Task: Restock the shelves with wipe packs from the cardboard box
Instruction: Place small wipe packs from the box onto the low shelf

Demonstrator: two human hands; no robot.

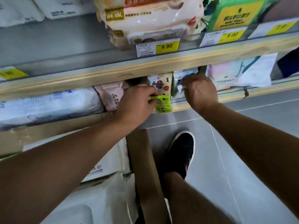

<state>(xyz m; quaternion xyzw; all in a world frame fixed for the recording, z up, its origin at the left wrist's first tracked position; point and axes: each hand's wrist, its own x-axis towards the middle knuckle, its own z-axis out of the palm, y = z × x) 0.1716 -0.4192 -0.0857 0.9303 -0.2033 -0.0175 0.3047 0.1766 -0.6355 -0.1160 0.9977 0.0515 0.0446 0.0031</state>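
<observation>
Seen from above, both arms reach to a lower shelf (226, 98) edged in pale wood; the left hand (136, 102) pinches the green edge of a white and lime wipe pack (162, 96) standing at the shelf front, its grip curled round that edge; the right hand (200, 91) sits just beside it, fingers curled over a blue and white pack (179, 78) whose outline is blurred; a pink pack (110, 96) stands left of the left hand; on the upper shelf (113, 73) a cream pack (152, 18) sits behind a yellow price tag (167, 46) reading 9.90; below the arms the brown flap of the cardboard box (142, 159) rises from the grey tiled floor (242, 135), next to a black shoe (182, 151).
</observation>
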